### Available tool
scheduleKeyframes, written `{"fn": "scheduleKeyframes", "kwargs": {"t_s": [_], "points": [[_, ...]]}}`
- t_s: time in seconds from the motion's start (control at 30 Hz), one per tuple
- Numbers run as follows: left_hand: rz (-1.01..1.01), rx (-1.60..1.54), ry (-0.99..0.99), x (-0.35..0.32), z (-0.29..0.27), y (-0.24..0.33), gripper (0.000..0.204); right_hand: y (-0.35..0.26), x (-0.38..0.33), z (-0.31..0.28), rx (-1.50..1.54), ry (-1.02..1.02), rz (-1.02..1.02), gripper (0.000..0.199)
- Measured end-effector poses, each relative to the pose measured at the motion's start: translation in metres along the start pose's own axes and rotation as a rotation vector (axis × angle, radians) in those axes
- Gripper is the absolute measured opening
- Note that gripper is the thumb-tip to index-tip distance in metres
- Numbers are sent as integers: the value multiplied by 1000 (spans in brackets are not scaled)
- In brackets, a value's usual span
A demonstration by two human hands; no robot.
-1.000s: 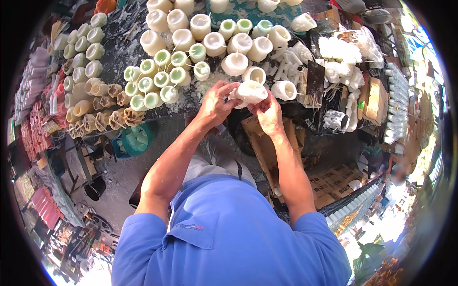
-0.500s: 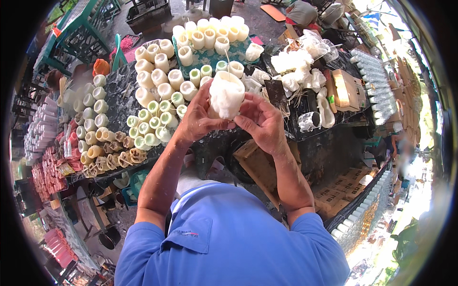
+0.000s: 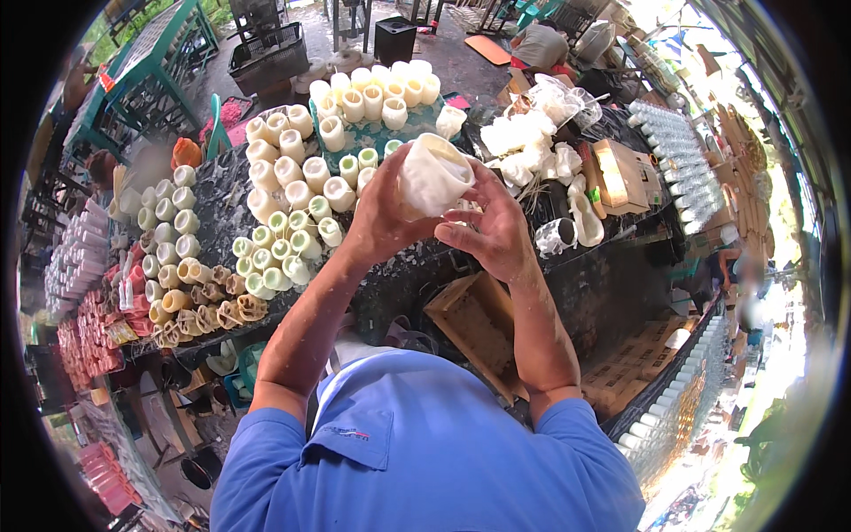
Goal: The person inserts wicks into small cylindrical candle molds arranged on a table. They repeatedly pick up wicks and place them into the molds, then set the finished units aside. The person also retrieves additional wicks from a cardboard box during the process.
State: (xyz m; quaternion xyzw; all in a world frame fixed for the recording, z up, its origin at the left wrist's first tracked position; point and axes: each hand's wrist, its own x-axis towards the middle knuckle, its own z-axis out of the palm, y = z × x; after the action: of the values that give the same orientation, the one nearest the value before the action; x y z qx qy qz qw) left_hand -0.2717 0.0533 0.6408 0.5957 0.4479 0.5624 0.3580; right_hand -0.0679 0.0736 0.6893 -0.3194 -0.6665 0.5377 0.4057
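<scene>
A cream-white hollow cylinder candle (image 3: 436, 174) is raised above the dark table (image 3: 222, 199), tilted with its open end up and to the right. My left hand (image 3: 383, 211) grips it from the left side and below. My right hand (image 3: 493, 227) holds it from the right, fingers curled under its lower edge. Behind it on the table stand several rows of similar cream cylinders (image 3: 301, 173) and smaller pale-green ones (image 3: 266, 253).
Tan and cream cylinders (image 3: 191, 301) fill the table's left end. White moulded pieces (image 3: 523, 146), a tan box (image 3: 625, 173) and rows of clear bottles (image 3: 687, 146) lie to the right. A wooden crate (image 3: 479, 324) sits below the table edge. Green benches (image 3: 133, 71) stand far left.
Both hands lifted the white candle off the table and brought it up closer; the view shifted so the table's rows now lie further back and left.
</scene>
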Motion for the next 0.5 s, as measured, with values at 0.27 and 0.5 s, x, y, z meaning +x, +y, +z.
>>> {"fn": "scheduleKeyframes", "kwargs": {"t_s": [0.27, 0.5], "points": [[70, 293, 5, -17, 18, -14, 98, 26, 28, -24, -81, 41, 203, 75], [-491, -847, -119, -19, 5, -89, 80, 64, 35, -21, -15, 81, 403, 67]]}}
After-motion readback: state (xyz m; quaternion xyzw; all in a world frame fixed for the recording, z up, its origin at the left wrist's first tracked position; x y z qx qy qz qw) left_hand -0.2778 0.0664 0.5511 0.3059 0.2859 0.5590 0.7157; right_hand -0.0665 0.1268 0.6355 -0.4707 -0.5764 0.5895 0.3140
